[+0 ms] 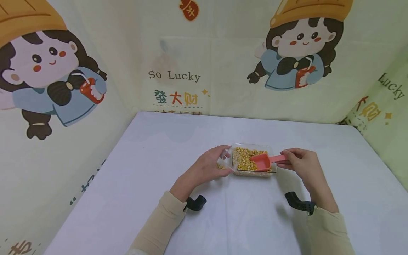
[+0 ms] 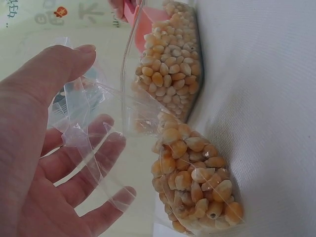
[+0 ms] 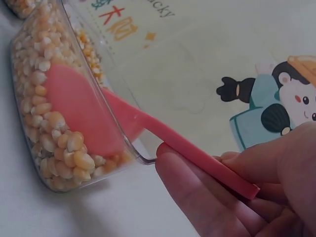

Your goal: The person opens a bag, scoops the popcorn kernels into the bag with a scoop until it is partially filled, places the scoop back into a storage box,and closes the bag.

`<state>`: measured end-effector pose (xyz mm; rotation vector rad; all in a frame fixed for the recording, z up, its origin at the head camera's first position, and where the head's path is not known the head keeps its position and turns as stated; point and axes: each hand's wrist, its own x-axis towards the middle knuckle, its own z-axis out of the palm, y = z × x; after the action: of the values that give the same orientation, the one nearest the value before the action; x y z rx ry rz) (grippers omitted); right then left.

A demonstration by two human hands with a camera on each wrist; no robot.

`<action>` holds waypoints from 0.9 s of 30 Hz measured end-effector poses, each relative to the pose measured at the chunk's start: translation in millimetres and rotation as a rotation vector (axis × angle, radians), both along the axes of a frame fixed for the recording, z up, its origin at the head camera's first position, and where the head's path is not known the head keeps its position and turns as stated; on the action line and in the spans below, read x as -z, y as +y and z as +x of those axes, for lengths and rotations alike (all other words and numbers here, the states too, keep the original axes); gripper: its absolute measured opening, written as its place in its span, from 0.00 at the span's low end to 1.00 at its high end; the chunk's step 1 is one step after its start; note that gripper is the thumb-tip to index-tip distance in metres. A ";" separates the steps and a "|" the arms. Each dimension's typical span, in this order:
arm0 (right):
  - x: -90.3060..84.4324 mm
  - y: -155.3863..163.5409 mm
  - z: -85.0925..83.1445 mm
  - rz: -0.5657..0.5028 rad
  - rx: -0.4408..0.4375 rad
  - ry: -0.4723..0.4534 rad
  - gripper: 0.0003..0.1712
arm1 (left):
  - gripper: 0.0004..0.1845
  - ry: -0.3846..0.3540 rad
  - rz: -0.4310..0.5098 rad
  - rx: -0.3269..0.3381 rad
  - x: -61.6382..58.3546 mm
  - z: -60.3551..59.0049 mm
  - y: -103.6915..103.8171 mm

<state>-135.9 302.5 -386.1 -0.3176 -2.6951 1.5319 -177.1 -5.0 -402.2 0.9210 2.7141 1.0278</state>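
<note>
The clear rectangular plastic container (image 1: pixel 271 150), filled with yellow corn kernels (image 1: pixel 243 157), sits near the middle of the pale tabletop (image 1: pixel 159 159). Inside it lies the bowl of a pink plastic scoop (image 1: pixel 262 162), resting on the kernels with its handle reaching out over the container's right rim. The right hand (image 1: pixel 302 164) pinches that handle between thumb and fingers. Touching the container's left side is a small clear plastic bag (image 2: pixel 197 182) already partly filled with kernels (its lower part lies on the tabletop). The left hand (image 1: pixel 211 165) grasps the bag's mouth, thumb on 1 side and fingers on the other. Behind the table hangs a pale cloth backdrop (image 1: pixel 223 53) printed with 2 cartoon girls.
</note>
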 end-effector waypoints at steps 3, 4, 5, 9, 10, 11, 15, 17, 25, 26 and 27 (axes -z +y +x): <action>2.2 1.4 -0.5 -0.019 -0.009 -0.004 0.27 | 0.40 0.004 -0.001 -0.001 -0.6 0.5 -0.3; 2.6 1.5 -0.6 -0.025 -0.008 -0.005 0.28 | 0.40 0.006 -0.002 0.000 -0.7 0.5 -0.4; 2.7 1.5 -0.6 -0.033 -0.008 -0.006 0.28 | 0.40 0.005 -0.002 0.000 -0.7 0.6 -0.5; 2.0 0.3 -0.6 -0.055 -0.005 -0.002 0.29 | 0.40 -0.004 0.001 -0.002 -0.9 0.4 -1.0; 1.6 -0.1 -0.5 -0.059 -0.004 0.000 0.29 | 0.40 -0.004 0.000 -0.002 -0.8 0.2 -1.0; 1.3 -0.5 -0.4 -0.064 -0.003 0.004 0.29 | 0.40 -0.007 0.003 -0.001 -0.8 0.1 -1.1; 1.1 -0.9 -0.2 -0.116 -0.004 0.029 0.29 | 0.40 0.004 0.004 0.004 -0.5 -0.2 -1.1; 1.2 -1.4 -0.2 -0.140 0.002 0.040 0.28 | 0.40 0.012 0.004 0.009 -0.6 -0.3 -1.1; -0.2 -13.4 -1.2 -0.091 0.060 0.064 0.26 | 0.40 -0.003 0.005 0.004 -0.8 -0.4 -0.7; 0.1 -14.6 -1.5 -0.082 0.062 0.071 0.26 | 0.40 -0.005 0.005 0.003 -0.7 -0.4 -0.9; 0.4 -15.7 -1.7 -0.079 0.062 0.075 0.26 | 0.40 -0.007 0.005 0.003 -0.9 -0.3 -1.0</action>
<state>-137.6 286.8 -386.5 -0.3347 -2.5486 1.6023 -177.4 -6.0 -401.3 0.9195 2.7049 1.0362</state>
